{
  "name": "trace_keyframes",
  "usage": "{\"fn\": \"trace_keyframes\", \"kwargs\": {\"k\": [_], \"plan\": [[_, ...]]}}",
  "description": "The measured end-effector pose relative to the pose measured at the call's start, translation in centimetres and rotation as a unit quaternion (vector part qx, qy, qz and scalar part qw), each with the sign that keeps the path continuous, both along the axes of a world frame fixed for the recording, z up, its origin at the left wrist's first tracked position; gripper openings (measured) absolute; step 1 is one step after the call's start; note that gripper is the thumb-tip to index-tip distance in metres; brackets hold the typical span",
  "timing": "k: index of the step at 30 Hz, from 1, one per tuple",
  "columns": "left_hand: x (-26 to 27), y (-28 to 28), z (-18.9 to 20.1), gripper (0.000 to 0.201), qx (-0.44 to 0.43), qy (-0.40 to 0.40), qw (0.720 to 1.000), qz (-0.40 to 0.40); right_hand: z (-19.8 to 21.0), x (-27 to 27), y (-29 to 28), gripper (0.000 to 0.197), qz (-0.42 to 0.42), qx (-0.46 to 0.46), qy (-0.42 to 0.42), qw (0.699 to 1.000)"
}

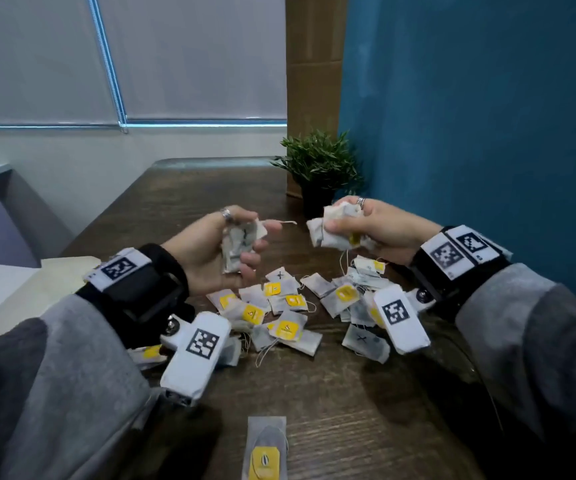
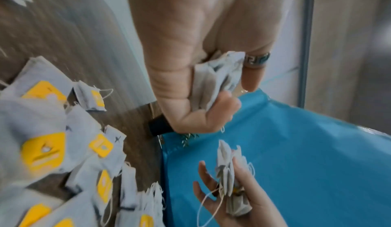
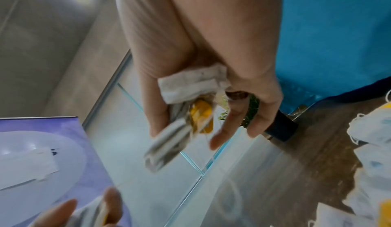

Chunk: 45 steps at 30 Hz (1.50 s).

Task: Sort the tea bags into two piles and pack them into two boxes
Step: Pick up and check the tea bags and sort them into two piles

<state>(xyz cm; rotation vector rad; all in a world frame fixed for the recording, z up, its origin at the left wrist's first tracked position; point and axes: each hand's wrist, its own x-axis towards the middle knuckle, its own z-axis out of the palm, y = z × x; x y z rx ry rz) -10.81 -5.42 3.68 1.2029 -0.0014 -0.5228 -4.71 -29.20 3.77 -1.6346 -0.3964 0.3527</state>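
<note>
At the far left, a pale flat box (image 1: pixel 19 292) lies at the table (image 1: pixel 331 403) edge beside your left sleeve; you cannot tell from here whether anything is in it, and the second box is hard to pick out. Your left hand (image 1: pixel 217 247) is raised above the table, fingers curled round a small bundle of tea bags (image 1: pixel 239 242), a loose string trailing from it toward the other hand.

Below and between your hands, the loose heap of tea bags (image 1: pixel 279 306) is spread across the dark wood-grain tabletop. They are thin, soft paper sachets, roughly square and slightly crumpled, with fine white strings; many carry glossy yellow tags, and a few show a black cross drawn on them instead. One bag (image 1: pixel 267 452) lies alone near your body, yellow tag up.

Your right hand (image 1: pixel 366 225) is also lifted, held apart from the left, clamped on a thicker wad of tea bags (image 1: pixel 335 226) with a yellow tag peeking out. Behind it stands a small potted plant (image 1: pixel 317 168) against the blue wall.

By the look of it you are early in the sorting: each hand holds a partial batch, most bags are unsorted, and no packing shows yet.
</note>
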Motion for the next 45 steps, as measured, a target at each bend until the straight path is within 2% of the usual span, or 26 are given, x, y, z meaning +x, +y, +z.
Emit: {"fn": "trace_keyframes", "kwargs": {"k": [2, 4, 6, 9, 10, 12, 13, 16, 18, 19, 23, 26, 29, 31, 32, 33, 35, 36, 39, 43, 45], "plan": [[1.3, 1.3, 0.2, 0.035, -0.038, 0.011, 0.999, 0.022, 0.2, 1.9, 0.5, 0.013, -0.042, 0.003, 0.003, 0.999], [2.9, 2.5, 0.2, 0.044, -0.032, 0.020, 0.998, 0.054, 0.3, 3.8, 1.4, 0.007, -0.066, -0.035, 0.007, 0.997], [4.7, 3.7, 0.1, 0.043, 0.035, 0.024, 0.995, 0.086, 0.0, 6.1, 2.5, 0.017, -0.102, -0.099, 0.004, 0.990], [7.8, 5.7, -0.4, 0.026, 0.165, 0.007, 0.976, 0.139, -1.3, 10.3, 3.7, 0.025, -0.142, -0.247, -0.004, 0.959], [8.9, 6.5, -0.8, 0.026, 0.185, 0.008, 0.970, 0.156, -2.1, 11.9, 3.9, 0.031, -0.139, -0.304, -0.003, 0.942], [10.8, 8.0, -1.6, 0.024, 0.208, 0.023, 0.960, 0.183, -4.2, 15.1, 3.9, 0.028, -0.115, -0.389, -0.013, 0.914], [11.5, 8.7, -2.1, 0.020, 0.219, 0.037, 0.956, 0.189, -5.5, 16.9, 3.7, 0.029, -0.100, -0.409, -0.011, 0.907], [13.3, 11.0, -3.4, 0.013, 0.250, 0.073, 0.948, 0.182, -6.3, 17.4, 3.8, 0.035, -0.091, -0.443, -0.006, 0.892], [14.3, 12.2, -4.1, 0.011, 0.339, 0.073, 0.921, 0.177, -6.2, 17.4, 3.9, 0.040, -0.106, -0.456, -0.015, 0.883], [14.6, 12.7, -4.4, 0.016, 0.383, 0.064, 0.905, 0.175, -6.0, 17.4, 3.9, 0.043, -0.115, -0.466, -0.022, 0.877], [15.5, 13.4, -4.5, 0.024, 0.451, 0.095, 0.873, 0.157, -6.2, 17.4, 3.3, 0.045, -0.115, -0.506, -0.015, 0.855], [15.5, 13.3, -4.4, 0.029, 0.513, 0.090, 0.842, 0.139, -6.0, 17.3, 2.8, 0.060, -0.131, -0.532, -0.008, 0.836], [15.7, 13.4, -4.6, 0.030, 0.601, 0.056, 0.786, 0.135, -5.6, 16.8, 2.5, 0.071, -0.151, -0.550, -0.018, 0.821], [16.0, 13.7, -5.2, 0.030, 0.676, 0.020, 0.726, 0.123, -5.2, 16.3, 2.5, 0.067, -0.153, -0.560, -0.023, 0.814], [16.4, 13.8, -5.5, 0.031, 0.697, -0.006, 0.705, 0.130, -4.9, 16.1, 2.5, 0.063, -0.154, -0.564, -0.031, 0.811], [16.9, 13.8, -5.7, 0.042, 0.705, -0.019, 0.696, 0.136, -4.6, 15.8, 2.5, 0.058, -0.156, -0.566, -0.040, 0.808], [16.8, 13.1, -5.7, 0.064, 0.697, -0.028, 0.696, 0.171, -3.5, 15.0, 2.1, 0.049, -0.165, -0.559, -0.068, 0.810], [16.4, 12.7, -5.5, 0.068, 0.701, -0.031, 0.692, 0.169, -3.0, 14.5, 1.8, 0.046, -0.170, -0.552, -0.081, 0.812], [14.2, 11.9, -3.7, 0.057, 0.736, -0.055, 0.666, 0.104, -1.2, 12.3, 0.8, 0.038, -0.163, -0.531, -0.109, 0.824], [9.4, 10.3, -1.9, 0.042, 0.726, -0.067, 0.684, 0.039, -0.1, 8.5, -0.4, 0.032, -0.116, -0.528, -0.076, 0.838], [7.6, 10.2, -2.3, 0.036, 0.710, -0.060, 0.701, 0.025, -0.6, 7.1, -0.5, 0.034, -0.089, -0.559, -0.080, 0.821]]}}
